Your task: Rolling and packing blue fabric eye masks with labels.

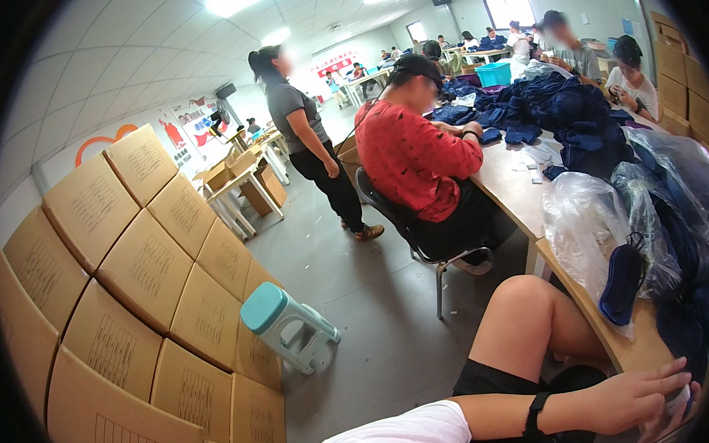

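My left hand (638,399), with a black band at the wrist, reaches over the near table edge at the lower right. Its fingers are bent around a small whitish piece (678,403) whose kind I cannot make out. Part of my right hand (668,426) shows just below it, cut off by the dark rim, its fingers mostly hidden. Dark blue fabric (681,329) hangs beside my left hand. Beyond it, a long, rounded dark blue padded piece (622,284) lies against a clear plastic bag (580,218) on the table (506,183).
Stacked cardboard boxes (144,268) line the left side. A teal-topped plastic stool (284,325) stands beside them. A seated person in red (415,154) works at the table, near a navy garment heap (553,103) and a turquoise basket (493,74). Another person (305,120) stands behind.
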Demonstrator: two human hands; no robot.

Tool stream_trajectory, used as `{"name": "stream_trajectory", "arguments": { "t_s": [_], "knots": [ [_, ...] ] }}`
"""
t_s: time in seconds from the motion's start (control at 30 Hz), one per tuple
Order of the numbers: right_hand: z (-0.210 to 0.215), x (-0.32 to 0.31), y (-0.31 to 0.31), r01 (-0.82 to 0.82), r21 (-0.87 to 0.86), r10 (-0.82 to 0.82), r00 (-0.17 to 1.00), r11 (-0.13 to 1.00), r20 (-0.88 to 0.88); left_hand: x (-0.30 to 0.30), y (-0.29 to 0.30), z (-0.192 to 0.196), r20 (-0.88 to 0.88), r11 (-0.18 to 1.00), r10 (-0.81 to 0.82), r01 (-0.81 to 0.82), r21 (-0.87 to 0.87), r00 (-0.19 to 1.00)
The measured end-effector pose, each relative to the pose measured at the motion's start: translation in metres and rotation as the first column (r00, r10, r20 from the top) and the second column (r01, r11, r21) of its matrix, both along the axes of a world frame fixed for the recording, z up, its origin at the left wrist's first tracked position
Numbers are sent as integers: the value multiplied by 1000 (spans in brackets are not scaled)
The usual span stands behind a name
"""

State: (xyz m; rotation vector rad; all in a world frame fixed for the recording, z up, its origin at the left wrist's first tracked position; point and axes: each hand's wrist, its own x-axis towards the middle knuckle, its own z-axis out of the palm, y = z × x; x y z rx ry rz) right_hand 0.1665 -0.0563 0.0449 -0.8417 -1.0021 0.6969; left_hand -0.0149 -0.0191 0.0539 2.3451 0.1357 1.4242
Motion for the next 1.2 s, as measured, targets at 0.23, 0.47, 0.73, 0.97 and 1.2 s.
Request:
{"name": "stream_trajectory", "arguments": {
  "t_s": [0.23, 0.47, 0.73, 0.97, 1.2],
  "knots": [
    [-22, 19, 1, 5, 15, -6, 998, 1000, 61, -1, 0, -1, 20, 992, -17, 19, -124, 1000],
    [-7, 3, -4, 4, -44, 4, 985, 999, 175, -5, -2, 1, 33, 983, -28, 33, -183, 999],
    [-48, 52, 15, -87, -218, 157, 932, 972, 326, -13, 4, 1, 16, 990, -19, 21, -140, 1000],
    [-44, 54, 18, -217, -200, 277, 893, 956, 354, -12, 2, 4, 6, 984, -23, 24, -177, 1000],
    [-4, 4, -1, -145, -321, 193, 973, 936, 123, -10, 2, 3, 19, 984, -55, 57, -167, 998]
  ]
}}
